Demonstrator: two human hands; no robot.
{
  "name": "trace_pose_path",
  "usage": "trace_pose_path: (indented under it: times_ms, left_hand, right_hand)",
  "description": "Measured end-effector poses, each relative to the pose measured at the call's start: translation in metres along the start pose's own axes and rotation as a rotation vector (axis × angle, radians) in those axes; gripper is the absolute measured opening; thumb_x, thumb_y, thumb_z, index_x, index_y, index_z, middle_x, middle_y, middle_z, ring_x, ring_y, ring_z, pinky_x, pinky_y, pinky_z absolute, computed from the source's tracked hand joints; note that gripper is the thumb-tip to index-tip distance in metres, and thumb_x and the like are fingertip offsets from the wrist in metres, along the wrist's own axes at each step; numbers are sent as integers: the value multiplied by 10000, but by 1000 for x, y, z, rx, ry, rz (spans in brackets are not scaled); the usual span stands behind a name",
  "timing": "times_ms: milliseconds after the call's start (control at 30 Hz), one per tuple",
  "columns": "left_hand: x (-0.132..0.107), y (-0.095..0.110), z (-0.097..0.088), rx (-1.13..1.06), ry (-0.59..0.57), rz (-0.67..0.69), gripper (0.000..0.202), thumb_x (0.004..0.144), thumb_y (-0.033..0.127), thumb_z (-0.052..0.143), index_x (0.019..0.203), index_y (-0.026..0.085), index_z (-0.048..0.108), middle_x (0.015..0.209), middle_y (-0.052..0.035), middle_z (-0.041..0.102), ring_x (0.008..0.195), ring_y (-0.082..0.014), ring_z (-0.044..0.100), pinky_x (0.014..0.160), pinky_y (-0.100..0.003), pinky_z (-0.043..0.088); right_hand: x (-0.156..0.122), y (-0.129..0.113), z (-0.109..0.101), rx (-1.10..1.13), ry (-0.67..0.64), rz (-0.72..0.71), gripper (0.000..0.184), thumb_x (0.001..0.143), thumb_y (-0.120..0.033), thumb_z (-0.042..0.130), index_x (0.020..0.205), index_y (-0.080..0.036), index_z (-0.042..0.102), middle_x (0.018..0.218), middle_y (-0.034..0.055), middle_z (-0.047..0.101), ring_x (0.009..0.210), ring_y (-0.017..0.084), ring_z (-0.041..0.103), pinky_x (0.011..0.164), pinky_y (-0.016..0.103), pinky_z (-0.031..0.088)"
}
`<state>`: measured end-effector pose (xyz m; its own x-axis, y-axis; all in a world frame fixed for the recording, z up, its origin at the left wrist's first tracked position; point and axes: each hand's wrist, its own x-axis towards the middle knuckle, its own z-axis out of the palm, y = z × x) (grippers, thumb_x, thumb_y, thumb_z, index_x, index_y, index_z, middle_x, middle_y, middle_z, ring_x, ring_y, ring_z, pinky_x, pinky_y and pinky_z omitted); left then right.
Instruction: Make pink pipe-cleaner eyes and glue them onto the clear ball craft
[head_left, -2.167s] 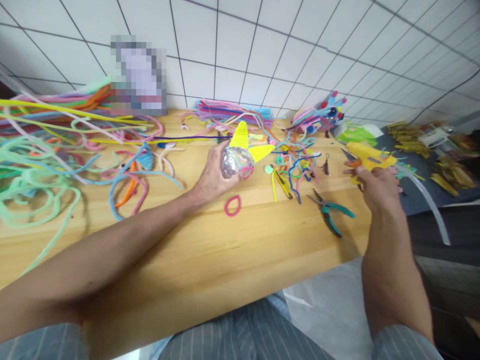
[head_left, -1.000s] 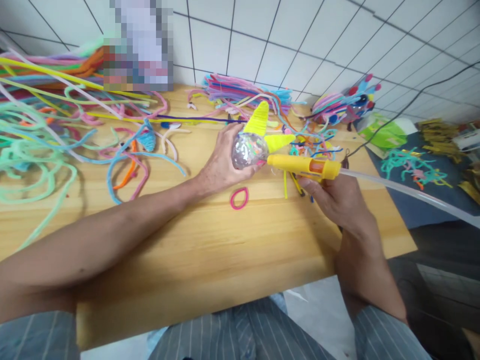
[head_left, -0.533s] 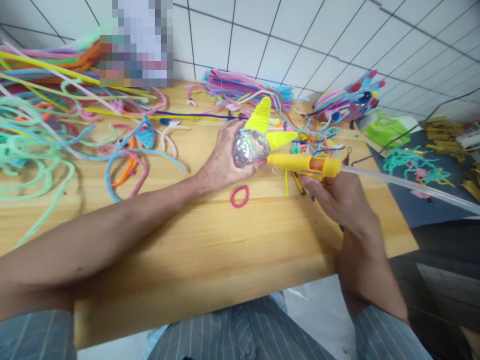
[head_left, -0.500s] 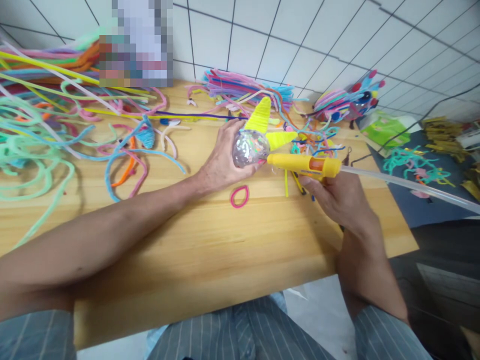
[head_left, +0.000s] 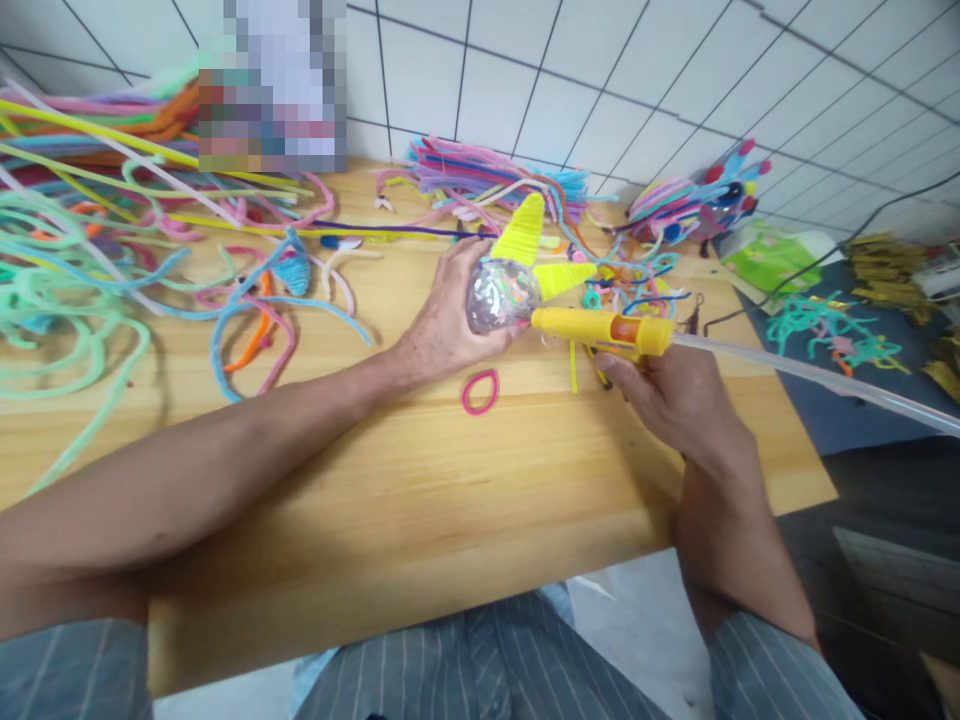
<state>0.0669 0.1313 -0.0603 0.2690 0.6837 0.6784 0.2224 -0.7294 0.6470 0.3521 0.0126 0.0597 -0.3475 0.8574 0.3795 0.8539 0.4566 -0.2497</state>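
Long fuzzy stems in many colours lie heaped at the left of the bench, with pale green coils in front; just beside them sit a small blue wrapped piece and a curled orange strand; a pink, purple and blue bundle rests along the white tiled wall, and mixed scraps lie nearer, partly hidden; farther right are a striped bundle, a green packet, a teal tangle on a dark blue surface, gold strips and a black cord.
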Motion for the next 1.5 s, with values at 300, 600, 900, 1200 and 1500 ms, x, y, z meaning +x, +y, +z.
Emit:
trace_pose_path:
  times_ms: [300, 600, 900, 1200, 1500]
  left_hand:
    - [0, -2, 1, -17, 8, 17, 1073, 805, 808, 887, 1646, 355, 399, 1681, -175, 536, 1629, -451, 477, 1357, -713, 419]
    - [0, -1, 0, 3, -16, 12, 1076, 819, 799, 884, 1656, 357, 372, 1707, -175, 513, 1639, -451, 469, 1373, -717, 396]
    - [0, 2, -2, -5, -24, 0, 1061, 830, 787, 880, 1658, 355, 376, 1694, -175, 523, 1640, -443, 468, 1370, -719, 401]
    - [1, 3, -2, -33, -21, -17, 1054, 824, 804, 874, 1640, 344, 392, 1688, -188, 517, 1641, -457, 468, 1379, -734, 377]
    - [0, 8, -5, -9, -43, -30, 1044, 837, 780, 876, 1651, 358, 376, 1706, -183, 511, 1646, -453, 465, 1378, -740, 384]
  right_hand:
    - [-1, -1, -1, -35, -6, -7, 435, 1115, -625, 581, 924, -256, 712, 805, 71, 704, 742, 271, 663, 683, 401, 505]
    - [1, -4, -2, -31, 6, -18, 411, 1111, -600, 582, 941, -253, 723, 807, 77, 706, 756, 283, 670, 695, 412, 508]
    - [1, -4, -3, -12, -15, 28, 414, 1097, -619, 604, 928, -258, 716, 776, 57, 690, 730, 268, 657, 686, 402, 516]
    - [0, 3, -3, 11, -22, 30, 447, 1096, -649, 616, 938, -246, 729, 768, 52, 655, 726, 258, 650, 699, 406, 521]
    - [-1, -1, -3, 1, -8, 62, 454, 1112, -667, 564, 984, -275, 753, 738, 51, 660, 711, 276, 655, 670, 413, 515]
